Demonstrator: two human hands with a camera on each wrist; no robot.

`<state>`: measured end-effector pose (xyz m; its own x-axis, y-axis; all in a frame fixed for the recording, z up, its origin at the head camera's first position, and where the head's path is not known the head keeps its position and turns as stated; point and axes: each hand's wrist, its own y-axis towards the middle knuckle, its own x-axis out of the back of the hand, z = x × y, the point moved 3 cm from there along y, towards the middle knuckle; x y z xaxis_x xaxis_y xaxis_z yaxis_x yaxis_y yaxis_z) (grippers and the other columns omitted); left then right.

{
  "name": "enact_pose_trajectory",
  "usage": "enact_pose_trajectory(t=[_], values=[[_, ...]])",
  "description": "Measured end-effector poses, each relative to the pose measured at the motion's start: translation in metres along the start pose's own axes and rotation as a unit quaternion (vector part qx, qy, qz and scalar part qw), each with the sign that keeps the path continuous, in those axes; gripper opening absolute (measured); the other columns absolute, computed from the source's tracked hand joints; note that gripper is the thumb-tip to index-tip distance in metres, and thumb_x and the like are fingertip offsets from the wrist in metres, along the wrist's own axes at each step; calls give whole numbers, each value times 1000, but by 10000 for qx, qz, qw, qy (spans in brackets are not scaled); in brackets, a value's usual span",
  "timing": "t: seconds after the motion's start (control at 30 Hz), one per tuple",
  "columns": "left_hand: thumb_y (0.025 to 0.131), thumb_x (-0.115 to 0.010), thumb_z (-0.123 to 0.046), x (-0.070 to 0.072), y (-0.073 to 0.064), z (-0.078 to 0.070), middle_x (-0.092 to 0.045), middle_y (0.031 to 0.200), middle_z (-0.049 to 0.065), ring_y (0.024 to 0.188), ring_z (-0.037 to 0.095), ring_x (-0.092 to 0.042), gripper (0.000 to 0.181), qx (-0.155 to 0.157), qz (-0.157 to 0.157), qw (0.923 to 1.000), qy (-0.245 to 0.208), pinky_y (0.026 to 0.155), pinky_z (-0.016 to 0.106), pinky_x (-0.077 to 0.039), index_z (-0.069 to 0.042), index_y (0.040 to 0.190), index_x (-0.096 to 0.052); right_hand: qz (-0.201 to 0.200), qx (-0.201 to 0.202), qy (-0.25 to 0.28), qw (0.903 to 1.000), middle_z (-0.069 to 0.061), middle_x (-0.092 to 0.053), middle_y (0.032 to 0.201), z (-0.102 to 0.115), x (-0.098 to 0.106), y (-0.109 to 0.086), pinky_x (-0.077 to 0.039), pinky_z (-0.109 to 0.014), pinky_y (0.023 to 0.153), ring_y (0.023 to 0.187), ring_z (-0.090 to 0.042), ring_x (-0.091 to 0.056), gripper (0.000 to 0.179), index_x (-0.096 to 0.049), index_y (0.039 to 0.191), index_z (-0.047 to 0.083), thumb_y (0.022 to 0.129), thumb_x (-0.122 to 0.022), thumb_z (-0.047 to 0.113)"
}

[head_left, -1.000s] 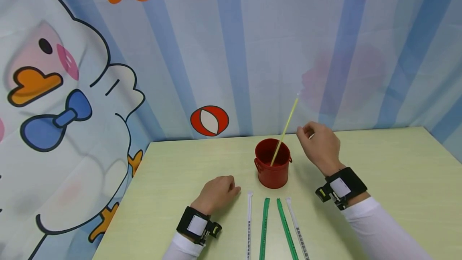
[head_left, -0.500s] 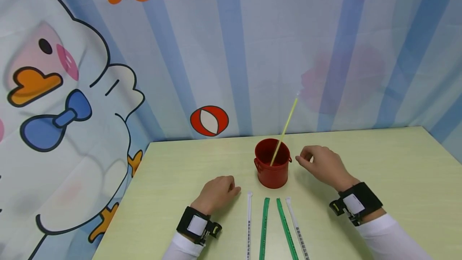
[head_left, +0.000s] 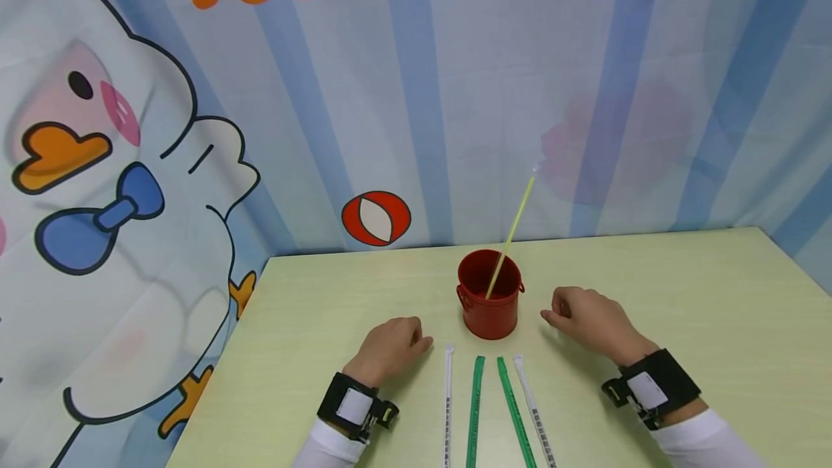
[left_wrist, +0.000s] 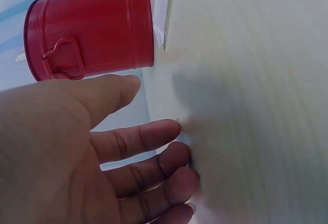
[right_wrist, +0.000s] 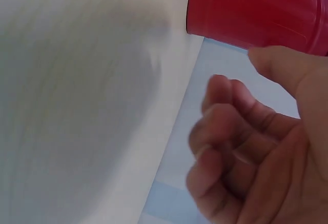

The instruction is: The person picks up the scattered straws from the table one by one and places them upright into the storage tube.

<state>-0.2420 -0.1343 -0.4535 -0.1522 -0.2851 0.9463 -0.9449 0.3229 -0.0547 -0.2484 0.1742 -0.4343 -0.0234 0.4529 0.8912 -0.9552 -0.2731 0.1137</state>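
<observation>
A red metal bucket [head_left: 490, 318] with side handles stands near the middle of the table, and a thin yellow straw [head_left: 518, 215] leans in it, tilted right with a clear tip. My left hand [head_left: 390, 349] rests by the table, left of the bucket; its fingers are relaxed and hold nothing in the left wrist view. To the right of the bucket my right hand [head_left: 594, 320] hovers over the table, fingers loosely curled around nothing. In front of the bucket lie wrapped straws: a white one [head_left: 448, 403], a green one [head_left: 476, 410], another green one [head_left: 516, 410] and another white one [head_left: 534, 410].
The pale yellow table [head_left: 715, 309] ends at the back against a blue striped curtain [head_left: 481, 92] printed with a duck [head_left: 130, 295] and a ball. Black wrist cameras are strapped on both wrists.
My right hand has moved down from beside the straw toward the near right, away from the bucket. The left hand, bucket and straws have stayed in place.
</observation>
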Motion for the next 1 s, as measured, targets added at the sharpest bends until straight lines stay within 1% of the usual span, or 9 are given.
enact_pose_trajectory(t=[0.13, 0.3, 0.53, 0.8, 1.0], values=[[94, -63, -31, 0, 0, 0, -46, 62, -2, 59, 13, -46, 26, -12, -8, 10000, 10, 55, 29, -36, -13, 77, -55, 253, -50, -73, 9996, 2, -48, 59, -2, -4, -3, -36, -29, 49, 53, -12, -45, 26, -53, 70, 13, 88, -68, 25], [94, -63, -31, -1, 0, 0, -46, 63, -2, 59, 13, -46, 26, -47, -23, 10000, 26, 55, 29, -36, -13, 77, -54, 408, -122, -75, 9991, 3, -46, 56, -3, -9, -7, -33, -28, 48, 51, -12, -43, 28, -53, 67, 13, 88, -68, 24], [94, -63, -32, -3, 1, 0, -47, 63, -1, 60, 14, -47, 26, 24, -5, 10000, 41, 56, 30, -37, -14, 78, -55, 644, -304, -47, 9975, 3, -47, 58, -7, -18, -10, -33, -28, 50, 53, -12, -44, 25, -55, 70, 13, 88, -69, 23], [94, -63, -31, -3, 0, 1, -47, 64, -1, 61, 14, -47, 25, 81, 38, 10000, 18, 57, 30, -38, -14, 79, -55, 669, -371, 28, 9971, 2, -47, 59, -6, -20, -11, -34, -29, 50, 53, -12, -44, 24, -55, 72, 12, 88, -69, 22], [94, -63, -31, -2, 0, -1, -47, 64, -1, 61, 14, -47, 25, 16, 58, 10000, -13, 57, 30, -38, -14, 78, -55, 625, -393, 55, 9973, 2, -48, 60, -7, -19, -13, -34, -29, 51, 54, -13, -44, 23, -55, 72, 12, 88, -69, 22]])
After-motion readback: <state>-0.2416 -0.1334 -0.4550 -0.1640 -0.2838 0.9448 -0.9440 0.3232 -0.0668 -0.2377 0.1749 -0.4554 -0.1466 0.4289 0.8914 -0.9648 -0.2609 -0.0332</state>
